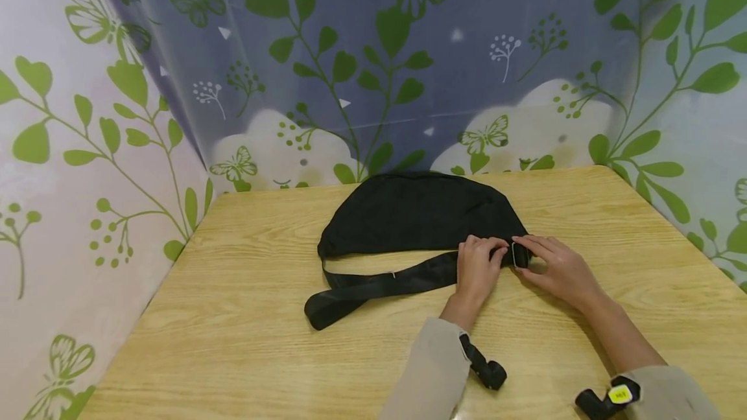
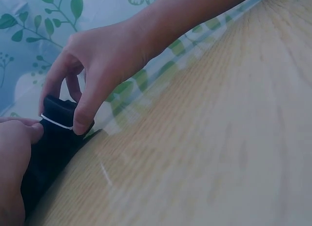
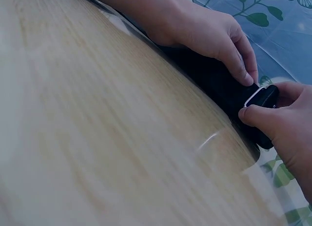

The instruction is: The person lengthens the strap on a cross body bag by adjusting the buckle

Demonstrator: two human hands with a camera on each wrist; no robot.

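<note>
A black half-moon waist bag lies flat on the wooden table. Its wide black strap runs along the bag's near side and folds back in a loop at the left. My left hand pinches the strap just left of a silver metal strap buckle. With thumb and fingertips, my right hand grips the buckle by its upper and lower edges. In the left wrist view, a short fold of strap stands up through the buckle, between the right thumb and fingers. The left fingertips lie close beside the buckle in the right wrist view.
The table is light wood-grained and meets a patterned cloth backdrop behind the bag. Similar cloth hangs at the left and right sides. Black bands with camera mounts sit on both sleeves.
</note>
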